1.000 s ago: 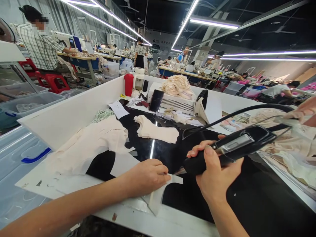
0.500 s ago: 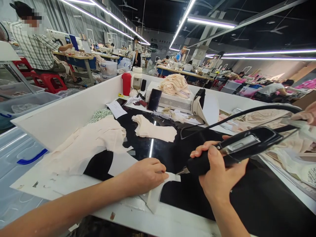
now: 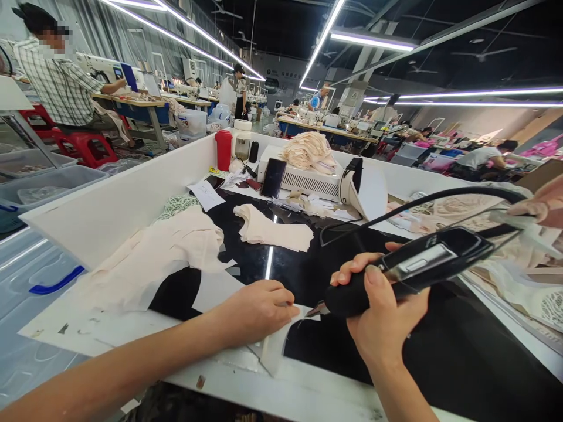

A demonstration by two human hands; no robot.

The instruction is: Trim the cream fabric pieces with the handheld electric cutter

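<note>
My right hand [image 3: 389,310] is wrapped around a black corded power cutter [image 3: 413,264], held tilted down to the left. Its pointed metal blade [image 3: 317,309] is at the right end of a narrow white fabric piece [image 3: 281,337] near the front of the table. My left hand [image 3: 259,310] rests on that piece with its fingers closed and the thumb and fingertips pressed together at its edge, just left of the blade. What lies beneath the palm is hidden.
Cream fabric pieces [image 3: 167,252] lie left, a smaller cream stack [image 3: 277,228] ahead. Behind stand a phone [image 3: 273,177], a white vented box [image 3: 303,186], and a red cup [image 3: 223,150]. A black cord [image 3: 422,204] arches rightward. Another person's hand [image 3: 548,202] shows at the right edge.
My right hand has shifted slightly left with the cutter, and the blade has moved further left onto the white fabric end. My left hand has stayed in place.
</note>
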